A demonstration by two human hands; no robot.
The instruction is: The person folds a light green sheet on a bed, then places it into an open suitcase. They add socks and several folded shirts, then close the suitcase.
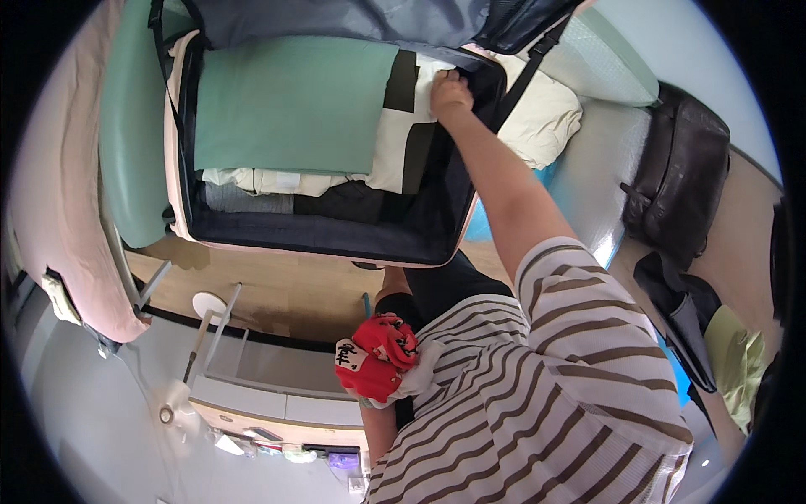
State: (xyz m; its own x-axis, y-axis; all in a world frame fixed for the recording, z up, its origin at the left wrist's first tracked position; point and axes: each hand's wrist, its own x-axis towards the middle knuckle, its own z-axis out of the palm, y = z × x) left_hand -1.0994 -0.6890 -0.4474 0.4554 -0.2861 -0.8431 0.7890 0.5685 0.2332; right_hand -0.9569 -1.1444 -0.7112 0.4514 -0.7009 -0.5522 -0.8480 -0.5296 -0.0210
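My right hand (451, 91) reaches into an open pink suitcase (327, 254) with a dark lining. Its fingers are curled at a white cloth (426, 80) near the far right corner; the fingertips are partly hidden. Beside it lie a folded green cloth (294, 105) and a white and black folded garment (393, 139). Grey and dark clothes (336, 202) show along the near side. Against my body, my left hand holds a bundle of red rolled cloth (374, 382) with white cloth (424, 370) next to it. The bundle hides most of that hand.
The suitcase lid (336, 18) stands raised at the far side, with a black strap (525, 80) on the right. Right of it are a cream cloth (541, 109) and a dark brown leather bag (678, 172). A white desk (294, 409) is lower left.
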